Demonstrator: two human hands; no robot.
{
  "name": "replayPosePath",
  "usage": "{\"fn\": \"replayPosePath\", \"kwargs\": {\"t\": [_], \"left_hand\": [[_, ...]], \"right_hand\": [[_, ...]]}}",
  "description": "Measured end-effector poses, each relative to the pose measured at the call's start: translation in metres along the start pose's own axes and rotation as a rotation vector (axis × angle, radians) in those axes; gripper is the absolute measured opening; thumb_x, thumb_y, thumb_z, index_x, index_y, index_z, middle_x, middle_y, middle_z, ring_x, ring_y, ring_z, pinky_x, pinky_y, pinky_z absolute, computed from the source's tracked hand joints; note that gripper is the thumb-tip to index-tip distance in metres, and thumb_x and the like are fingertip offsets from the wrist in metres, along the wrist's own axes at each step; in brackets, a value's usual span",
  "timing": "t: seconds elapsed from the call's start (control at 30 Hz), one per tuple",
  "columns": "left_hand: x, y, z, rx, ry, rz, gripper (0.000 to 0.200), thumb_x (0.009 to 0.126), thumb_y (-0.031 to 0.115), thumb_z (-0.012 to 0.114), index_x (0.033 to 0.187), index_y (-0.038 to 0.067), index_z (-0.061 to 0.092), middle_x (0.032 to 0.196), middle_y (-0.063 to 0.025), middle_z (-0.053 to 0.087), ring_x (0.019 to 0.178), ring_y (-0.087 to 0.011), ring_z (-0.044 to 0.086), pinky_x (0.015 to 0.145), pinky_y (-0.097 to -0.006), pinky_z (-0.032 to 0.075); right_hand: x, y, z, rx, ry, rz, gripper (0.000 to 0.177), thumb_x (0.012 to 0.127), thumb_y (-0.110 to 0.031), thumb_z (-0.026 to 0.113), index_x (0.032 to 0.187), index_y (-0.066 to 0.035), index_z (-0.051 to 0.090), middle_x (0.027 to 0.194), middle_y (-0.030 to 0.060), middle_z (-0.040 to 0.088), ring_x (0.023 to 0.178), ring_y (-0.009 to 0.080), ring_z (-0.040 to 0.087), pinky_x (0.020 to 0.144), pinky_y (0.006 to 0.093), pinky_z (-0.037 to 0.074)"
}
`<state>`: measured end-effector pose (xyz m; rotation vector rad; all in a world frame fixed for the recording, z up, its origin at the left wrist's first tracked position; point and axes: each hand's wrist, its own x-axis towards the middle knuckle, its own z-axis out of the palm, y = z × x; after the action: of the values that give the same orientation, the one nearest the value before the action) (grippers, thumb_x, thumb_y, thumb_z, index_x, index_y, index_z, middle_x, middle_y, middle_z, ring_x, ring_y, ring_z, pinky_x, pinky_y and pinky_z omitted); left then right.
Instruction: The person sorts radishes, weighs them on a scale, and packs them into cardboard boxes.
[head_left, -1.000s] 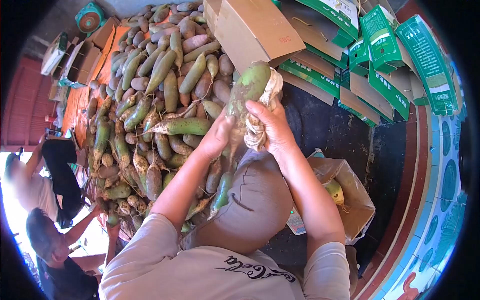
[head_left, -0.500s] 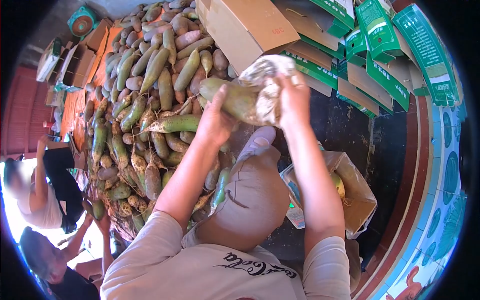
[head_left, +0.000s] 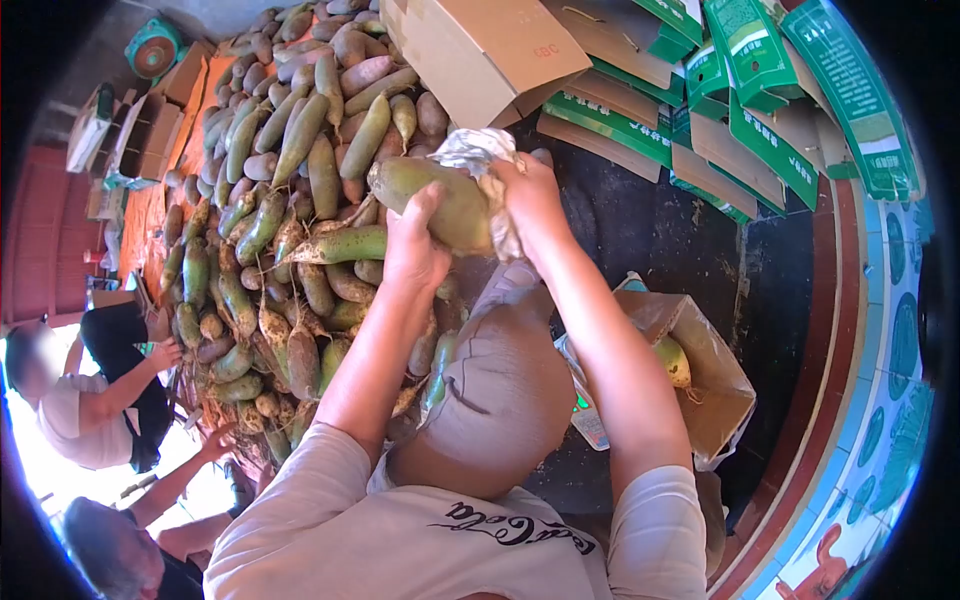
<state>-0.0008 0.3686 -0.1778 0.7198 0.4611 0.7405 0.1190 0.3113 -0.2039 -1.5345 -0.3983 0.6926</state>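
A large green radish (head_left: 435, 198) is held up in front of me, over my knee. My left hand (head_left: 414, 248) grips it from below on the left, thumb across its side. Around its right end my right hand (head_left: 532, 203) is closed on a crumpled, soiled whitish cloth (head_left: 474, 150), which presses against the skin of the radish. The heap of green radishes (head_left: 318, 175) lies just beyond and left of my hands, some with roots and soil on them.
A plain cardboard box (head_left: 490, 50) stands ahead, beside several green printed cartons (head_left: 620, 125). To my right, an open plastic-lined box (head_left: 722, 385) holds a radish (head_left: 673, 362). Two people sit at left, one reaching a hand (head_left: 215, 443) toward the heap.
Both my hands, with the radish and cloth, have shifted slightly left. The cloth has bunched up closer to my right hand. At left, the nearer person's hands have moved apart.
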Motion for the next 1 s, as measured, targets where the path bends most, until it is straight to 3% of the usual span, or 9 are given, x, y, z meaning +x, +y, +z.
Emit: {"fn": "replayPosePath", "kwargs": {"t": [0.07,0.1,0.17,0.33,0.47,0.6,0.83,0.9,1.0], "left_hand": [[-0.004,0.01,0.004,0.011,-0.076,-0.02,0.051,0.072,0.023,0.065,0.114,0.002,0.042,0.103,-0.0155,0.055,0.098,-0.0258,0.054,0.09,-0.0397,0.045],[-0.002,0.015,0.003,-0.099,-0.11,-0.091,0.053,0.073,0.027,0.063,0.115,0.002,0.042,0.103,-0.0176,0.055,0.1,-0.0277,0.054,0.092,-0.0412,0.044],[0.007,0.025,-0.011,-0.198,-0.191,-0.107,0.054,0.073,0.029,0.063,0.116,0.003,0.042,0.106,-0.0185,0.055,0.102,-0.0291,0.053,0.094,-0.0426,0.043],[0.01,0.017,-0.01,-0.182,0.003,-0.054,0.056,0.071,0.029,0.067,0.115,0.005,0.043,0.107,-0.0176,0.054,0.105,-0.0306,0.051,0.097,-0.0444,0.04],[0.017,0.023,-0.018,-0.117,-0.203,-0.097,0.064,0.071,0.032,0.068,0.123,0.007,0.041,0.117,-0.0162,0.05,0.111,-0.0295,0.048,0.099,-0.0448,0.037],[0.015,0.024,-0.02,-0.214,-0.104,-0.128,0.066,0.079,0.036,0.064,0.132,0.013,0.033,0.129,-0.0143,0.043,0.12,-0.0282,0.041,0.105,-0.0432,0.028],[0.015,0.015,-0.007,-0.239,0.095,-0.132,0.051,0.08,0.025,0.064,0.119,0.002,0.041,0.116,-0.0139,0.051,0.109,-0.025,0.049,0.097,-0.0393,0.04],[0.007,0.009,-0.001,-0.165,0.097,-0.041,0.049,0.078,0.018,0.064,0.118,0.004,0.041,0.11,-0.0139,0.053,0.104,-0.0241,0.052,0.092,-0.0382,0.044],[0.005,0.013,0.004,-0.109,0.025,-0.012,0.05,0.075,0.017,0.067,0.116,0.005,0.042,0.104,-0.0134,0.054,0.098,-0.0238,0.054,0.09,-0.0388,0.045]], "right_hand": [[0.011,0.007,-0.014,0.192,-0.087,0.242,0.019,0.089,-0.016,0.051,0.092,0.002,0.059,0.081,0.0081,0.063,0.068,0.0146,0.06,0.059,0.0272,0.047],[0.021,0.024,-0.023,-0.048,-0.043,0.017,0.023,0.09,-0.022,0.051,0.094,0.0,0.056,0.081,0.0094,0.063,0.068,0.0156,0.061,0.058,0.0275,0.049],[0.009,-0.012,-0.041,0.483,-0.145,0.21,0.031,0.092,-0.031,0.05,0.101,-0.001,0.052,0.081,0.0101,0.063,0.071,0.0167,0.062,0.06,0.0283,0.051],[-0.035,-0.026,-0.005,0.098,-0.39,0.047,0.046,0.087,-0.036,0.057,0.113,0.002,0.054,0.091,0.0089,0.063,0.079,0.0126,0.058,0.073,0.0251,0.046],[-0.028,-0.016,-0.004,0.233,-0.232,0.181,0.034,0.087,-0.027,0.057,0.11,-0.001,0.056,0.092,0.0074,0.064,0.081,0.0156,0.06,0.073,0.0274,0.047],[-0.038,-0.036,-0.004,-0.332,0.193,-0.665,0.025,0.085,-0.015,0.057,0.107,-0.002,0.056,0.093,0.018,0.063,0.086,0.0312,0.063,0.073,0.0364,0.048],[-0.047,-0.045,-0.014,-0.166,-0.089,-0.22,0.029,0.087,-0.028,0.054,0.105,-0.005,0.056,0.083,0.0163,0.062,0.076,0.0347,0.062,0.067,0.037,0.049],[-0.053,-0.051,0.005,-0.602,0.017,-0.576,0.03,0.086,-0.028,0.055,0.107,-0.007,0.056,0.084,0.0157,0.062,0.075,0.0369,0.06,0.069,0.0399,0.049],[-0.044,-0.048,0.01,-0.464,0.083,-0.47,0.028,0.086,-0.028,0.055,0.104,-0.006,0.058,0.077,0.016,0.061,0.073,0.0391,0.059,0.068,0.0425,0.048]]}}
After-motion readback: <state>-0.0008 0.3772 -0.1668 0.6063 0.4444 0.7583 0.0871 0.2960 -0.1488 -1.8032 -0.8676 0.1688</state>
